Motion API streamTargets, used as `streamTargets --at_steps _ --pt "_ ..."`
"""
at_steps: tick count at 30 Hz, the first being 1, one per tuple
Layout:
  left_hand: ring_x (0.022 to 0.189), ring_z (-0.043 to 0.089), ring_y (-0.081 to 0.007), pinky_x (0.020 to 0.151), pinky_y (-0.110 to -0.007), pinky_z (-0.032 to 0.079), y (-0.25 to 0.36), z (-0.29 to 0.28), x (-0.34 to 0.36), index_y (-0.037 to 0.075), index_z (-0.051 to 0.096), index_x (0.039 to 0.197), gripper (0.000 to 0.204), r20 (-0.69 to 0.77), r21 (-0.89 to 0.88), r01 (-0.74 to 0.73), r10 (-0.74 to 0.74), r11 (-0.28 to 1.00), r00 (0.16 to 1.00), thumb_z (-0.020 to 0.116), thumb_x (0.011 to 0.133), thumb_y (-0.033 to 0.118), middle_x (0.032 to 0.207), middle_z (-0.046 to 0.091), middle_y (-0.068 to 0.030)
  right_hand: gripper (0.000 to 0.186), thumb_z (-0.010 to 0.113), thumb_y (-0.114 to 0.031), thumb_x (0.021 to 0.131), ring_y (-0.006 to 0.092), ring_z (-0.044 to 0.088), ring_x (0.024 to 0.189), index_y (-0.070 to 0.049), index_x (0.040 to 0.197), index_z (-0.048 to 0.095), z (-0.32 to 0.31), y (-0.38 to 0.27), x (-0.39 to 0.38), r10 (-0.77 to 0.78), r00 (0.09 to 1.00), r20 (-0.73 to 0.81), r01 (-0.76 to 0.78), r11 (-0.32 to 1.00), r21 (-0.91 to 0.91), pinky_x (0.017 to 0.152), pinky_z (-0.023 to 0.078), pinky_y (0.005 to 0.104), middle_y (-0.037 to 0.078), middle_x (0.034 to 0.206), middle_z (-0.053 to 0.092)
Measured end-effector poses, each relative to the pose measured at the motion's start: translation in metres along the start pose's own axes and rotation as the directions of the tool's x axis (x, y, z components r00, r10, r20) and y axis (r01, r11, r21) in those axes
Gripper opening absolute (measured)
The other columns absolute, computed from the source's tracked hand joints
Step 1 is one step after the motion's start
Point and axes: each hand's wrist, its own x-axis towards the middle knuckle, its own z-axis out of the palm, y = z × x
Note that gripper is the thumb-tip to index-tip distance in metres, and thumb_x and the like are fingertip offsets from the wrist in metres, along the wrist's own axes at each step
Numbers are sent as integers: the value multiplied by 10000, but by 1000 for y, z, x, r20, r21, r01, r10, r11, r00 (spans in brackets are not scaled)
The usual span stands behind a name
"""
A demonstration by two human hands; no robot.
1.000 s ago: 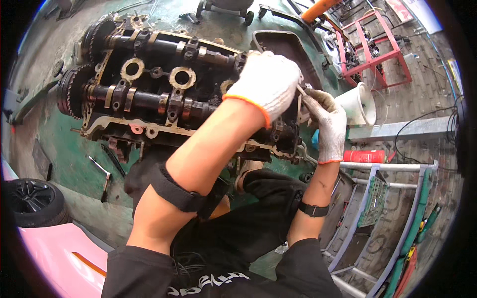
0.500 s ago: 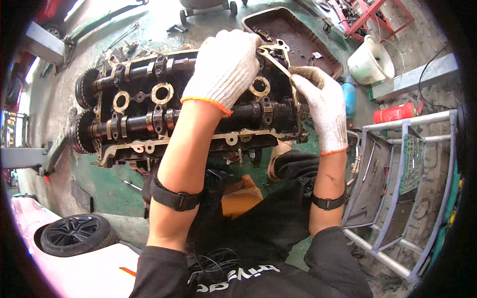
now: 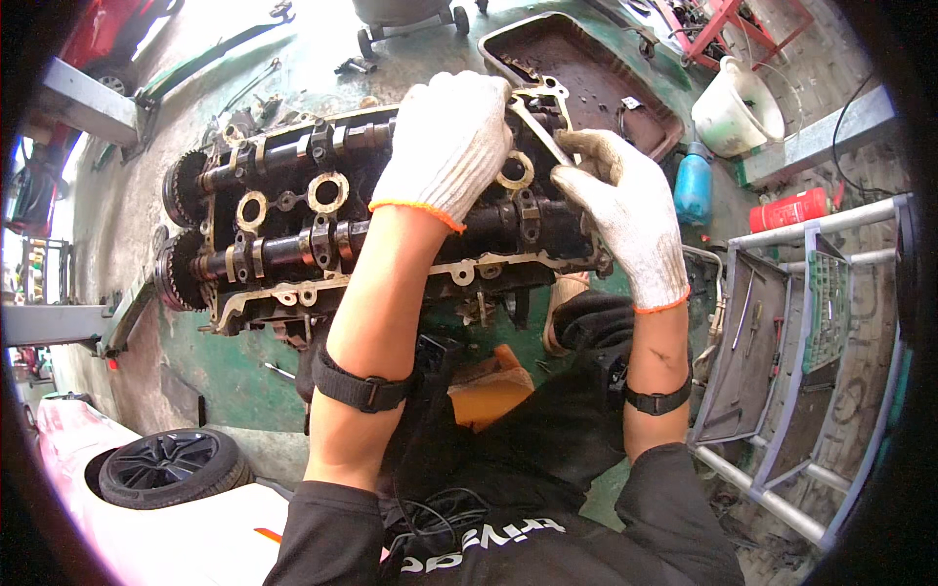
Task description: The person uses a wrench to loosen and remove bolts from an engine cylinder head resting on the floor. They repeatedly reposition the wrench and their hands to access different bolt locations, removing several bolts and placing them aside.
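Observation:
A cylinder head with two dark camshafts lies lengthwise in front of me, toothed sprockets at its left end. My right hand, in a white knit glove, pinches the lower end of a slim metal wrench between thumb and fingers. The wrench slants up and left over the head's far right corner, its far end beside my left hand. My left hand, gloved the same way, is closed over the far camshaft; its fingertips and whatever they hold are hidden beneath it.
Beyond the head's right end sits a dark drip tray with small parts. A white bucket, blue bottle and red cylinder stand to the right, near a metal rack. A wheel lies at lower left.
The wrench has swung slightly, its held end coming nearer to me and left as my right hand moves with it. My left hand stays at the same place; the whole view shifts a little.

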Motion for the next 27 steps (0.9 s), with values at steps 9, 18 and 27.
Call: streamTargets --at_steps 9,18,27 --pt "1041 692 -383 944 -467 536 3 -2 2 20 710 1141 295 67 -76 41 -36 996 997 513 993 182 1077 724 -225 338 752 -141 849 194 757 970 16 1147 753 5 11 10 -30 982 -187 21 998 -55 884 559 305 182 1068 776" --pt "1085 686 -365 973 -458 524 2 -4 -1 26 711 1181 316 51 -89 42 -38 995 998 511 953 113 1109 725 -218 320 779 -113 831 175 752 940 -7 1133 773 -7 26 36 -57 972 -228 29 992 -125 881 563 293 148 1062 784" --pt "910 688 -335 851 -440 545 1 5 -4 39 674 964 137 -114 -74 -49 41 996 993 636 875 137 920 693 -177 359 805 -2 808 164 722 920 23 1159 734 -27 11 56 105 994 33 -110 971 213 822 598 300 97 1049 768"
